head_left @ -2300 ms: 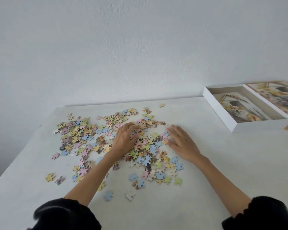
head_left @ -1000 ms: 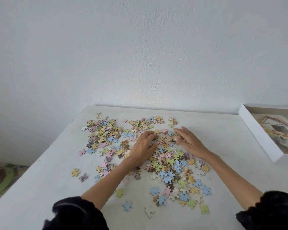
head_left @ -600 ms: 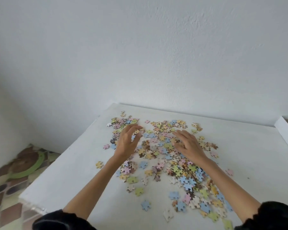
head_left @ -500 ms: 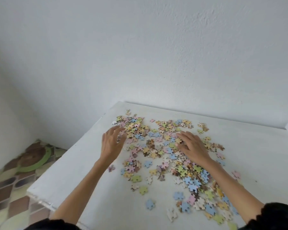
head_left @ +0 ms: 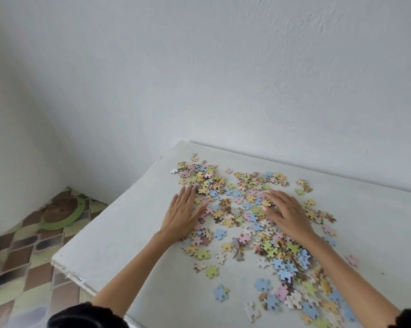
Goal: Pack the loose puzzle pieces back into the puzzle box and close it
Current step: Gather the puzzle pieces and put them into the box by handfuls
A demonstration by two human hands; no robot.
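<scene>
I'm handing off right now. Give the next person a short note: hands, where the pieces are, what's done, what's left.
Left hand: open, flat on the table at the left edge of the puzzle pieces, holding nothing.
Right hand: open, palm down on the pieces, holding nothing.
Pieces: all loose, spread across the table.
Puzzle box: out of view.
Done: nothing packed that this view shows.
Left: gather the pieces, put them in the box, close it.

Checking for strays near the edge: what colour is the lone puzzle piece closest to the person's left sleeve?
Light blue jigsaw piece with a green patch, head view.
</scene>
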